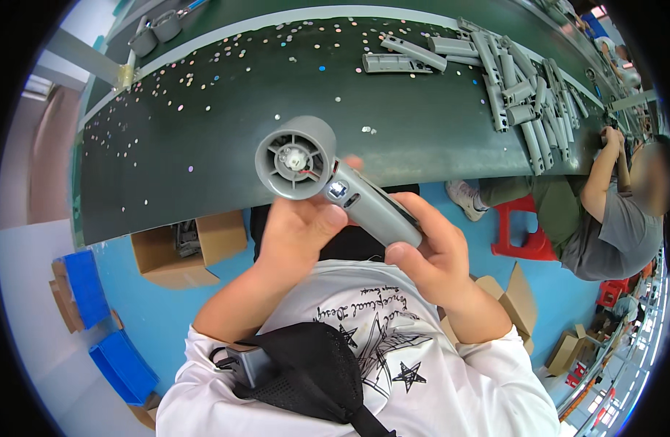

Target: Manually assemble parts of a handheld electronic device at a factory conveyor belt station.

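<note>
Between both hands I hold a grey handheld fan (379, 212) above the near edge of the bench. Its round, ducted head (296, 159) points up and left, with spokes and a pale hub inside. A seam along the handle looks parted on its right side, and a bit of red wire shows at the neck. My left hand (300, 227) is closed around the neck, its thumb below a small button opening. Around the lower end of the handle, my right hand (433, 251) is wrapped, thumb on the near side.
Grey handle shells (521, 91) lie heaped at the bench's right. Small pale dots are scattered over the dark green bench top (226, 146). Below stands an open cardboard box (226, 244) with grey parts. A co-worker (619, 211) sits at the right, near a red stool (521, 229).
</note>
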`<act>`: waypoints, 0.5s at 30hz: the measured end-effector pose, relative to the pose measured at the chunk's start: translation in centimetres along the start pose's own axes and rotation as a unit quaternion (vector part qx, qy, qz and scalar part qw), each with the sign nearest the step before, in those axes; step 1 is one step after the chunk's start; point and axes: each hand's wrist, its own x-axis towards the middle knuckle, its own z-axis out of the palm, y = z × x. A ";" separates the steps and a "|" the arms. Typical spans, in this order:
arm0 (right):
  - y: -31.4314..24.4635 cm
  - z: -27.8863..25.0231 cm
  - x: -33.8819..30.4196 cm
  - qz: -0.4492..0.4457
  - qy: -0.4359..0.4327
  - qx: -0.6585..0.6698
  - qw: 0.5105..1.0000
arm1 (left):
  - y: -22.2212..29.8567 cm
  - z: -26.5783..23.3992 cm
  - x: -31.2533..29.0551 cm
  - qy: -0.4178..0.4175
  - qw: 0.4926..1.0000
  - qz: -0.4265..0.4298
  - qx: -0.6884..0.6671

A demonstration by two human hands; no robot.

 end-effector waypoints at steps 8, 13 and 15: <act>0.6 -1.1 0.2 -0.290 0.006 -0.327 0.900 | 2.1 -0.4 -0.3 0.017 0.996 0.083 0.025; 1.7 -1.3 -0.2 -0.343 0.026 -0.354 0.869 | 2.0 -0.1 -0.5 0.028 0.994 0.095 0.034; 1.0 -1.2 -0.2 -0.355 0.028 -0.398 0.845 | 2.0 -0.1 -0.6 0.024 0.994 0.098 0.048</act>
